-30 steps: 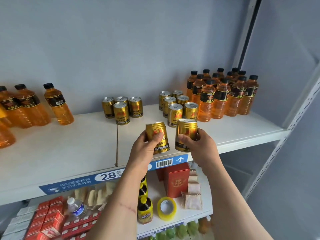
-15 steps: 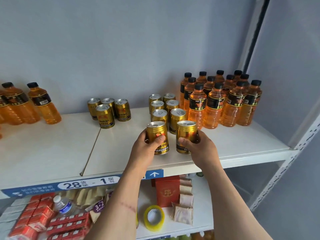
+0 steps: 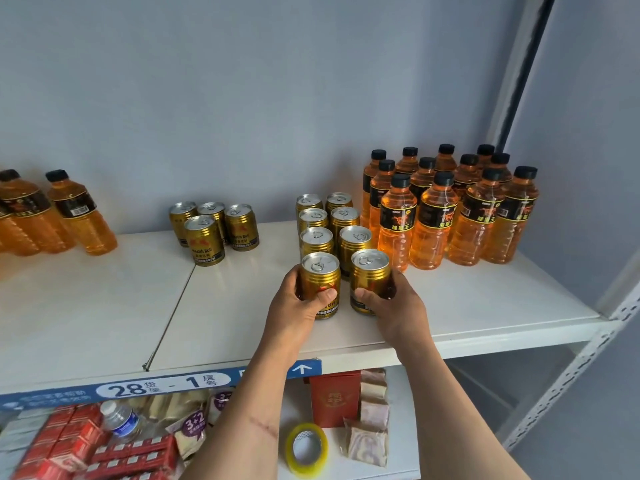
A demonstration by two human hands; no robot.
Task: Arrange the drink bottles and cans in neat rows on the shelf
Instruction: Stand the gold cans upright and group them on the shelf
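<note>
Gold cans stood on the white shelf [image 3: 485, 306], and the person held two of them. The left hand [image 3: 298, 303] was curled round the left can [image 3: 320, 284], with the thumb pressed on its front and the fingers wrapped round its left side. The right hand [image 3: 394, 306] was curled round the right can [image 3: 369, 278] in the same way, thumb on the front and fingers round the right side. Both cans stood upright, side by side with a small gap between them. It was hard to tell if their bottoms touched the shelf. Just behind them stood two rows of cans [image 3: 329, 223], three in each row, going back to the wall. Right beside those rows, on the right, stood a bunch of orange bottles [image 3: 433, 216] with black caps. Four more cans [image 3: 213, 226] stood in a small group to the left, well apart. Far to the left stood a few more orange bottles [image 3: 79, 213].
</note>
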